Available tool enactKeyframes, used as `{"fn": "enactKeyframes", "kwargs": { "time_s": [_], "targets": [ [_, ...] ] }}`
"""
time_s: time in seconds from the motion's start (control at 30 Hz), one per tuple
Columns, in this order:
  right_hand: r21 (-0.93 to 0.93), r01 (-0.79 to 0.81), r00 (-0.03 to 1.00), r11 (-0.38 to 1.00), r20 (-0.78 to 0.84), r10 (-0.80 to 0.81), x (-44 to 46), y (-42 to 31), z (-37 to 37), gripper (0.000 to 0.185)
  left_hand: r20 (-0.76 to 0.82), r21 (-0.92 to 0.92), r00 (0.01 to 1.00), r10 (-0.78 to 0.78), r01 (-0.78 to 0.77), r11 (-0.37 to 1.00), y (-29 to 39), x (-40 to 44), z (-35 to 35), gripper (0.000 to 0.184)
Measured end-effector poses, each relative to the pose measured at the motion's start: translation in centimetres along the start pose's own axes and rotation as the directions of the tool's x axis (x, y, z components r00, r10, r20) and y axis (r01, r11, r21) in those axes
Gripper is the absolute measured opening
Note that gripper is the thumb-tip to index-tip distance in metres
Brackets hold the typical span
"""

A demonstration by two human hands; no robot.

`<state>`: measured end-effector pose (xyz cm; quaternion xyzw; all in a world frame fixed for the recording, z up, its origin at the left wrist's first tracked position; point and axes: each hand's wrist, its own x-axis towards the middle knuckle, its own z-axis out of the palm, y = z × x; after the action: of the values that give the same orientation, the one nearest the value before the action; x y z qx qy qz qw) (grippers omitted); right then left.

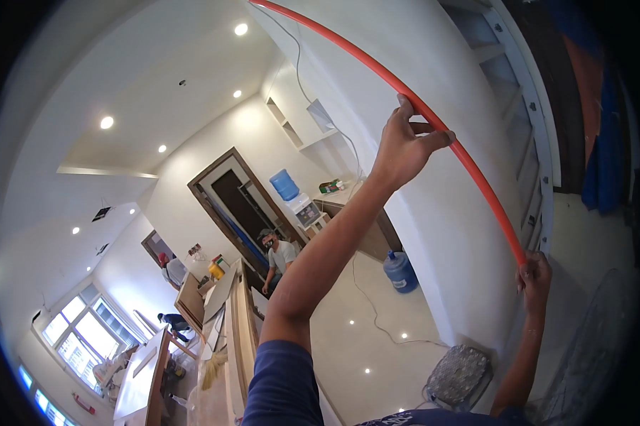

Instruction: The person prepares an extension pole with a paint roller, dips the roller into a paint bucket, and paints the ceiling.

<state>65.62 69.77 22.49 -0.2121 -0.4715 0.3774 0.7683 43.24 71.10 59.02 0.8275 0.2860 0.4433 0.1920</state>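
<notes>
A long orange-red strip [469,165] runs in a curve from the top of the view down to the right, along a white wall surface [434,199]. My left hand [409,145] pinches the strip near its middle, thumb and fingers on either side of it. Lower right, my right hand [534,275] is closed around the strip's lower end. Between the two hands the strip bows slightly. Whether it touches the wall cannot be told along its whole length.
A ladder-like frame [537,142] stands right of the wall. Below lie a blue water bottle [400,272], a grey bundle [458,376] and a cable. A person [281,255] sits near the doorway; others are farther back. Boards [238,334] and a worktable [139,376] stand left.
</notes>
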Motion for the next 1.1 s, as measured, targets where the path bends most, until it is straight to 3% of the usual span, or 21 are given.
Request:
{"fn": "enactKeyframes", "kwargs": {
  "time_s": [0.57, 0.77, 0.87, 1.0, 1.1],
  "targets": [
    [-0.003, 0.042, 0.999, 0.999, -0.014, -0.042, 1.7, 1.7, -1.5, 0.017, 0.031, -0.038, 0.999, -0.031, 0.032, 0.999, -0.9, 1.6, 1.0, 0.052],
    [0.009, 0.08, 0.995, 0.997, 0.051, -0.081, 2.4, 2.0, -2.3, 0.019, 0.03, -0.032, 1.0, -0.005, 0.006, 0.999, -0.6, 1.8, 1.3, 0.048],
    [0.006, 0.06, 0.998, 0.998, 0.023, -0.06, 2.9, 2.6, -1.9, 0.019, -0.033, -0.04, 0.999, 0.029, -0.03, 0.999, -1.5, 2.4, 0.8, 0.055],
    [0.054, 0.057, 0.997, 0.997, 0.047, -0.059, 5.1, 3.9, -0.1, 0.022, -0.152, -0.002, 0.988, -0.024, 0.024, 1.0, -3.1, 3.9, -0.6, 0.037],
    [-0.022, 0.025, 0.996, 0.999, 0.083, -0.023, 6.7, 1.4, 2.1, 0.023, -0.203, -0.071, 0.976, -0.073, 0.06, 0.996, -3.8, 5.2, -2.0, 0.039]
  ]
}}
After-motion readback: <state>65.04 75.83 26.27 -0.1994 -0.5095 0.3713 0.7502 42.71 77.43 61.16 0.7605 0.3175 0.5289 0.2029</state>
